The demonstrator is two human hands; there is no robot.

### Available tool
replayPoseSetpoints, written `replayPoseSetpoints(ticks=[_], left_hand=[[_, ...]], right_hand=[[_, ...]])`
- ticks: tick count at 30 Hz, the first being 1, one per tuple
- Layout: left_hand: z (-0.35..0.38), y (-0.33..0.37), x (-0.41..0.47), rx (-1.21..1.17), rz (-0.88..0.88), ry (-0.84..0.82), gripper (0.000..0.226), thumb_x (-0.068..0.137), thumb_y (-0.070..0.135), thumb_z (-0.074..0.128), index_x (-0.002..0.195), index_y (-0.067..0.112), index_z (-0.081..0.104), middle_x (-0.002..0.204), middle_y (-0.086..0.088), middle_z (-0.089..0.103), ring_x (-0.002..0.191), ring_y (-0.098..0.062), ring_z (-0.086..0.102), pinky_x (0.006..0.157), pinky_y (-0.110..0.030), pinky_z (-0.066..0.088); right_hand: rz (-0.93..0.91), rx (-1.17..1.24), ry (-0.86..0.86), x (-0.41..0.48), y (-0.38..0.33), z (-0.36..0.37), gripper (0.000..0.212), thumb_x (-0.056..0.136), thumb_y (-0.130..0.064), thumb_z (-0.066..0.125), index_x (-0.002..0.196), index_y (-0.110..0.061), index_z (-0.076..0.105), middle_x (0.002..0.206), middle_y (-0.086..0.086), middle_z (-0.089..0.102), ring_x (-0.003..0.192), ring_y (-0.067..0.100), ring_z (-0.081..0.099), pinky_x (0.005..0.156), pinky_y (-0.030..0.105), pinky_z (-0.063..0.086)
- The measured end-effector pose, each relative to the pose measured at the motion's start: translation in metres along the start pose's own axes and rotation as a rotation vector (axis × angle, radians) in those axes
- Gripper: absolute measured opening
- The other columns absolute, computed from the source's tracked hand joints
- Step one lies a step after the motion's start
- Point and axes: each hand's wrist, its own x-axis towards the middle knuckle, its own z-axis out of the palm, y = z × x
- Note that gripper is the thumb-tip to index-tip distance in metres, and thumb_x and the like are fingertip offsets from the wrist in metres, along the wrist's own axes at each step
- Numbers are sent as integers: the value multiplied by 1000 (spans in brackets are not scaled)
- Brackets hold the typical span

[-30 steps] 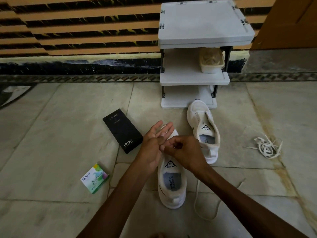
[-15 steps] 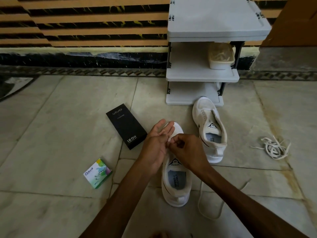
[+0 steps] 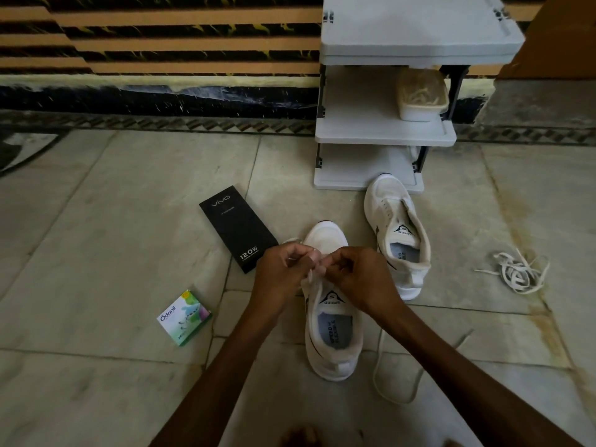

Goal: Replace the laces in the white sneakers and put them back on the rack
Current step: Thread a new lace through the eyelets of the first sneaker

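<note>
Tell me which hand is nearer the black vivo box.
Left. The left hand sits just right of the black box, pinching the lace; the right hand is farther right, over the near sneaker, pinching it too.

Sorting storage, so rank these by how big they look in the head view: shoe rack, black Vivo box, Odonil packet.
Largest: shoe rack.
Then black Vivo box.
Smallest: Odonil packet, even though it lies nearer the camera.

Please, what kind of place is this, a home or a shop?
Probably a home, near a wall: a small white shoe rack stands on a stone-tile floor, and a black vivo box and an Odonil box lie loose on it.
</note>
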Motion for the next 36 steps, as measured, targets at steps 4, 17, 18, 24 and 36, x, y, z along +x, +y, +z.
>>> replayPoseSetpoints(ticks=[4,17,18,24,36], left_hand=[[-1,0,2,-53,28,-8,9,90,20,67,94,14,71,82,0,74,75,-11,71,64,-20,53],[6,4,12,-1,7,-25,15,78,16,79,89,8,73,74,-7,72,59,-14,67,55,-19,50],[7,3,14,12,21,-21,11,80,14,77,89,9,74,75,-6,72,61,-15,68,59,-21,53],[15,-2,19,302,110,-98,14,82,12,75,95,15,74,84,1,73,77,-7,68,75,-23,56],[41,-7,16,446,129,-77,40,85,14,66,109,21,35,91,-8,65,81,-19,65,72,-33,57]], right_hand=[[-9,-290,59,-13,3,-8,30,77,-36,78,102,-22,68,91,-9,64,78,4,60,69,19,50],[129,-155,50,-15,12,-16,18,81,-24,74,96,-15,75,85,-4,72,67,1,57,58,2,34],[126,-159,53,-15,11,-16,17,82,-24,73,96,-14,75,86,-2,73,68,3,58,58,2,34],[150,-178,21,-12,14,-16,14,88,-13,62,86,-7,75,81,8,73,64,10,56,54,6,37],[237,41,-38,-13,17,-19,15,93,-7,58,97,-8,72,74,-5,62,61,-1,54,51,2,42]])
